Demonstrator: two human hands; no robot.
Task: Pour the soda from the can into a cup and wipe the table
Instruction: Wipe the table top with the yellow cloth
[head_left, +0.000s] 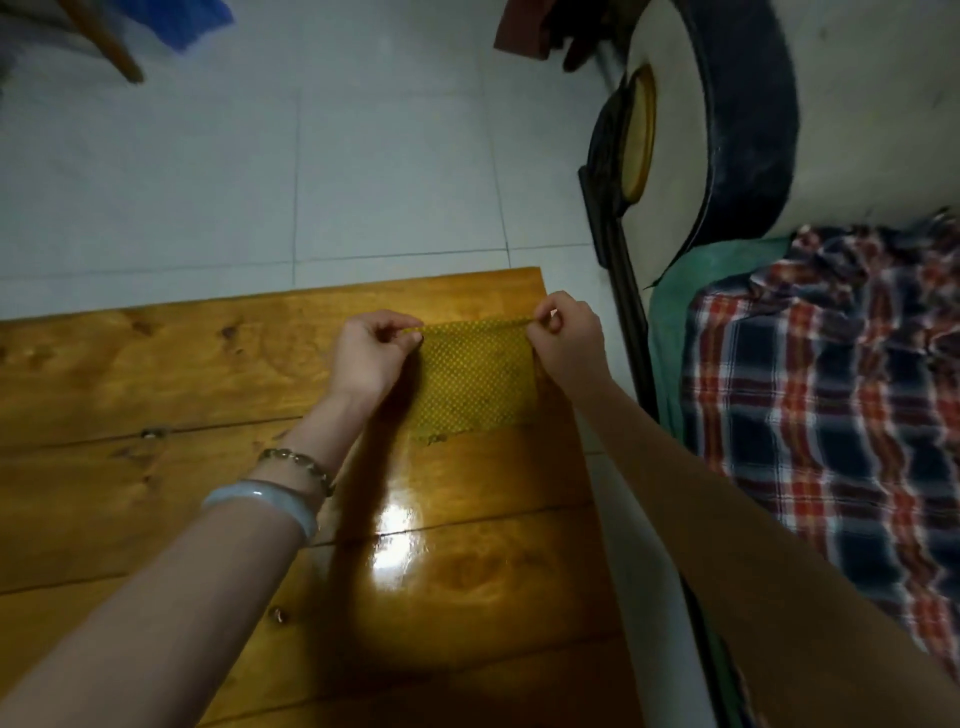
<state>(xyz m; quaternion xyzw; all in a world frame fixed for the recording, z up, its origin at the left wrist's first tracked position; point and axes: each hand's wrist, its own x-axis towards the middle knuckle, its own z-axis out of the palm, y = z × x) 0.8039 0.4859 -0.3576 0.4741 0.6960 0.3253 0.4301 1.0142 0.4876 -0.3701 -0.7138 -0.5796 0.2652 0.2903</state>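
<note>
A yellow dotted cloth (475, 382) hangs spread out over the far right part of the glossy wooden table (156, 374). My left hand (371, 356) pinches its upper left corner and my right hand (569, 340) pinches its upper right corner, holding the top edge taut between them. The cloth's ragged lower edge reaches down to the table surface. No can or cup shows anywhere in view.
A bed with a plaid blanket (831, 405) and a dark frame (618, 260) stands close along the table's right side. Pale tiled floor (260, 171) lies beyond the far edge. A wooden leg (111, 44) and something blue (195, 21) sit at the top left.
</note>
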